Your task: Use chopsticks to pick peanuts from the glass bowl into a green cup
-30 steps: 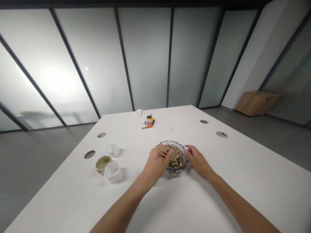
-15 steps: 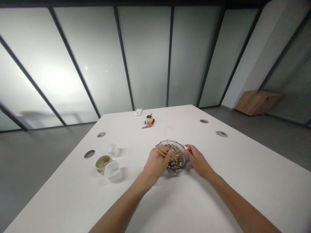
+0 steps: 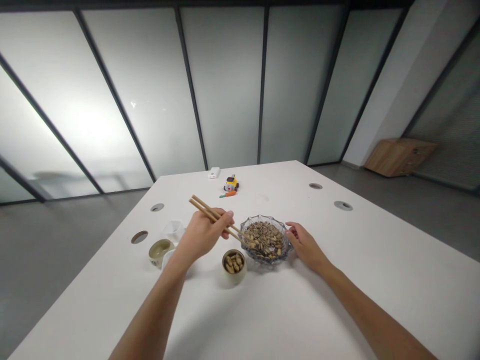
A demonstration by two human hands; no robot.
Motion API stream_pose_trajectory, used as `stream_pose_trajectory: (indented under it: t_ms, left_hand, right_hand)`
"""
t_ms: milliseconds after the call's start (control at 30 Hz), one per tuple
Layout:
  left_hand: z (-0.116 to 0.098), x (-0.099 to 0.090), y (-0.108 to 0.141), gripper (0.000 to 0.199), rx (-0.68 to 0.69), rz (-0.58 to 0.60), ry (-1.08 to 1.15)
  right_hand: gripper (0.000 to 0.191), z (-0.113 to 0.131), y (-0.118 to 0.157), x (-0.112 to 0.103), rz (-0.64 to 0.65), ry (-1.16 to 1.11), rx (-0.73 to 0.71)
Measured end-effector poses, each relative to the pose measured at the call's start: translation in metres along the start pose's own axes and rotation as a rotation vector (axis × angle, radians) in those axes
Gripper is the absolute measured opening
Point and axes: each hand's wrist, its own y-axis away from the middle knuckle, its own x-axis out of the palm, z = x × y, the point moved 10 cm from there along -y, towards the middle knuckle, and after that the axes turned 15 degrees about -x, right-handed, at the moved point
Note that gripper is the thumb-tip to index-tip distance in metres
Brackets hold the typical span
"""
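Observation:
My left hand (image 3: pixel 204 232) is closed around a pair of wooden chopsticks (image 3: pixel 202 206), whose tips slant down to the left rim of a clear glass bowl (image 3: pixel 256 256). The bowl holds many striped sunflower seeds (image 3: pixel 264 235), with some paler peanuts (image 3: pixel 276 254) near its front edge. At the bowl's right side, my right hand (image 3: pixel 305 247) grips the rim with thumb and forefinger, its other fingers partly hidden. A small round cup (image 3: pixel 234 277) with several peanuts (image 3: pixel 233 262) in it stands just left of the bowl.
Left of my forearm are a greenish ceramic bowl (image 3: pixel 157 254) and a white cup (image 3: pixel 173 230); another white container (image 3: pixel 167 258) is mostly covered by my arm. Farther back lie a yellow toy car (image 3: pixel 231 183), an orange toy carrot (image 3: pixel 230 194) and a white box (image 3: pixel 214 173).
My left hand has moved left and back from over the glass bowl, bringing the chopsticks into fuller view and uncovering the cup of peanuts. My right hand stays at the bowl's rim.

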Motion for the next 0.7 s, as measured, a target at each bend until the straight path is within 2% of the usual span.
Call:
stream_pose_trajectory:
  t_ms: [67, 133, 333, 500, 600, 700]
  left_hand:
    - [0.002, -0.016, 0.004, 0.039, -0.028, -0.004, -0.059]
    - [0.005, -0.021, 0.006, 0.041, -0.038, 0.033, -0.093]
    - [0.010, -0.012, 0.008, 0.042, -0.071, 0.118, -0.121]
    - [0.000, -0.007, 0.009, 0.041, -0.026, 0.047, -0.088]
    - [-0.008, 0.009, 0.008, 0.038, 0.057, -0.026, -0.051]
    - [-0.018, 0.044, 0.010, 0.032, 0.181, 0.010, -0.028]
  right_hand:
    - [0.042, 0.000, 0.000, 0.000, -0.002, 0.001, 0.000]
    - [0.042, 0.001, 0.000, -0.001, -0.007, 0.004, -0.002]
    - [0.043, 0.003, 0.000, -0.003, -0.009, 0.015, -0.014]
    - [0.043, 0.002, 0.000, -0.003, -0.008, 0.011, -0.003]
    - [0.042, 0.000, 0.000, -0.002, -0.006, 0.003, 0.004]
    - [0.041, 0.000, 0.001, -0.001, -0.002, -0.003, 0.004]
